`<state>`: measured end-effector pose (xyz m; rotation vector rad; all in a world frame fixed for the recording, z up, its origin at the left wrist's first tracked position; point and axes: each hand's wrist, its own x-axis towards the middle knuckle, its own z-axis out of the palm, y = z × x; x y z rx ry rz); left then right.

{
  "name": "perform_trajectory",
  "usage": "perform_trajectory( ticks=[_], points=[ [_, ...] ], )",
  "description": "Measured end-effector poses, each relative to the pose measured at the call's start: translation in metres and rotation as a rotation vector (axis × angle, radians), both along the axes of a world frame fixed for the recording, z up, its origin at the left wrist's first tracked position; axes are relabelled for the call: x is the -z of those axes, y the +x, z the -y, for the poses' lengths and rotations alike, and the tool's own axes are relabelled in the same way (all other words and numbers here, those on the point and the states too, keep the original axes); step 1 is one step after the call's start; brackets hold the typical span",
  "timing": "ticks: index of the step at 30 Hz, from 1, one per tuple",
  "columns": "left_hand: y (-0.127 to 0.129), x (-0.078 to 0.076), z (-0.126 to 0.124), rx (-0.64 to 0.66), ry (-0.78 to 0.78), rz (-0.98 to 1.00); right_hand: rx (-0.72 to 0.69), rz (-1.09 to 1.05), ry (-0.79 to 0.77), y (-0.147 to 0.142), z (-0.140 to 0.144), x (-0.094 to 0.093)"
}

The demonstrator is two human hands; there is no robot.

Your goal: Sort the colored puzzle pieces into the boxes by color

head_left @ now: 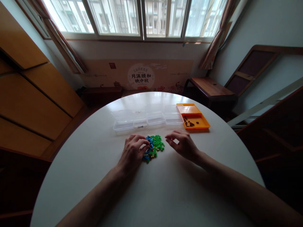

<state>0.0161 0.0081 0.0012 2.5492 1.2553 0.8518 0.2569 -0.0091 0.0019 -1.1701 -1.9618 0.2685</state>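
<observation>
A small pile of toy building bricks lies on the white table, with green bricks point(158, 142) at its right and blue bricks point(146, 157) at its left. My left hand point(133, 148) reaches over the pile's left side. Its thumb and forefinger curl together at the blue bricks, and what they pinch is hidden. To the right of the green bricks, my right hand point(183, 143) hovers apart from the pile. Its thumb and forefinger tips come close in a pinch; anything between them is too small to make out.
Beyond the pile, clear plastic boxes point(155, 119) with raised lids stand in a row. At their right end an orange box point(204, 126) holds several dark brown pieces point(189, 123). A wooden chair point(210, 86) stands past the round table's point(78, 176) far right edge.
</observation>
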Motion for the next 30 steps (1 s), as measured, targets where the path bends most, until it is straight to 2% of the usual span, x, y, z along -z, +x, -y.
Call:
perform_trajectory(
  ticks=[6, 12, 24, 30],
  points=[
    [0.011, -0.010, 0.010, 0.106, 0.213, 0.133, -0.171, -0.082, -0.139, -0.015, 0.012, -0.003],
    [0.016, -0.013, 0.019, 0.156, 0.290, 0.159, -0.345, -0.175, -0.249, -0.022, 0.018, -0.004],
    [0.016, -0.010, 0.019, 0.175, 0.290, 0.103, -0.325, -0.195, -0.225, -0.023, 0.018, -0.003],
    [0.014, -0.010, 0.017, 0.158, 0.284, 0.098, -0.256, -0.141, -0.167, -0.023, 0.018, -0.002]
  ],
)
